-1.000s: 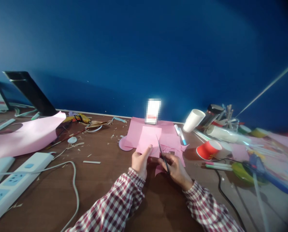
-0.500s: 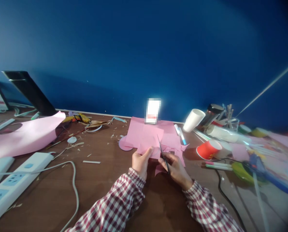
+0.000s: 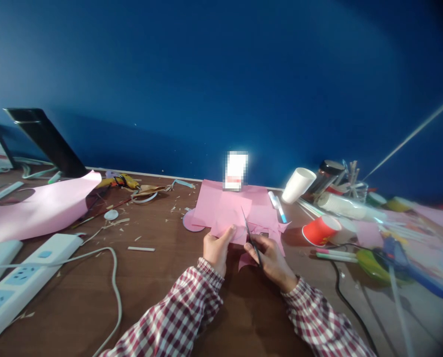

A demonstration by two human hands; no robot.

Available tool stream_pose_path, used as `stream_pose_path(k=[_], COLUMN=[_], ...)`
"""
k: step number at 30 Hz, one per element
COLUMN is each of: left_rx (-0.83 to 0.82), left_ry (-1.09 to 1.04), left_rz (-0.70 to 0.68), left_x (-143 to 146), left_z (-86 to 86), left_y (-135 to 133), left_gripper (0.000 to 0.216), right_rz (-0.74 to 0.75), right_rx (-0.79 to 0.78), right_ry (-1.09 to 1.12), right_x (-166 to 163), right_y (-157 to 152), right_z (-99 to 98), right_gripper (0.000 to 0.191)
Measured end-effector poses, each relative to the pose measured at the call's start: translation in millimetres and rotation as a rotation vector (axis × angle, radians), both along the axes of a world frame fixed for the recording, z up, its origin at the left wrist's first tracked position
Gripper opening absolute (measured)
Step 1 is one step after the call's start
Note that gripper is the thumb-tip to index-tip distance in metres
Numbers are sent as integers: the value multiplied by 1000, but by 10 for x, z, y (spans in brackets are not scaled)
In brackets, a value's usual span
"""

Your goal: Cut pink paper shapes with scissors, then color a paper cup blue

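Between thumb and fingers, my left hand (image 3: pixel 217 248) pinches a piece of pink paper (image 3: pixel 225 215) by its near edge. My right hand (image 3: pixel 271 260) is closed round a pair of dark-handled scissors (image 3: pixel 248 228), their blades pointing away from me along the right side of that paper. Behind lies a larger pink sheet (image 3: pixel 208 196) on the table. Pink offcuts lie beside and under my right hand, among them a curved scrap (image 3: pixel 246 261). A round pink piece (image 3: pixel 192 221) sits left of the paper, partly covered by the sheet.
A white power strip (image 3: pixel 31 277) with its cord and a cut pink sheet (image 3: pixel 43 208) lie left. A white paper cup (image 3: pixel 299 185), a red cup (image 3: pixel 321 230), markers (image 3: pixel 279 206) and clutter stand right. A blue wall (image 3: pixel 169 89) rises behind the table.
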State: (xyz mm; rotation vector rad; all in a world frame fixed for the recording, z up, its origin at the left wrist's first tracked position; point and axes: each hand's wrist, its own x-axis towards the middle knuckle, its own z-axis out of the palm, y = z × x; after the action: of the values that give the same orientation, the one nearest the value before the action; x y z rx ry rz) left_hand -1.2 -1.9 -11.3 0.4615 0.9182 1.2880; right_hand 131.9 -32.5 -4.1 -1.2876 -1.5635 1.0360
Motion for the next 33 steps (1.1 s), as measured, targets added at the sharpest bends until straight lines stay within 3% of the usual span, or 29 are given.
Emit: stream_pose_path(k=[33], left_rx=[16], left_ry=[3], left_rz=[31], left_x=[-10], left_z=[-14], left_y=[23], left_gripper=[41], right_rz=[-26], right_rx=[-23], right_ry=[-18], right_x=[29], right_y=[16], right_z=[-51], right_gripper=[25])
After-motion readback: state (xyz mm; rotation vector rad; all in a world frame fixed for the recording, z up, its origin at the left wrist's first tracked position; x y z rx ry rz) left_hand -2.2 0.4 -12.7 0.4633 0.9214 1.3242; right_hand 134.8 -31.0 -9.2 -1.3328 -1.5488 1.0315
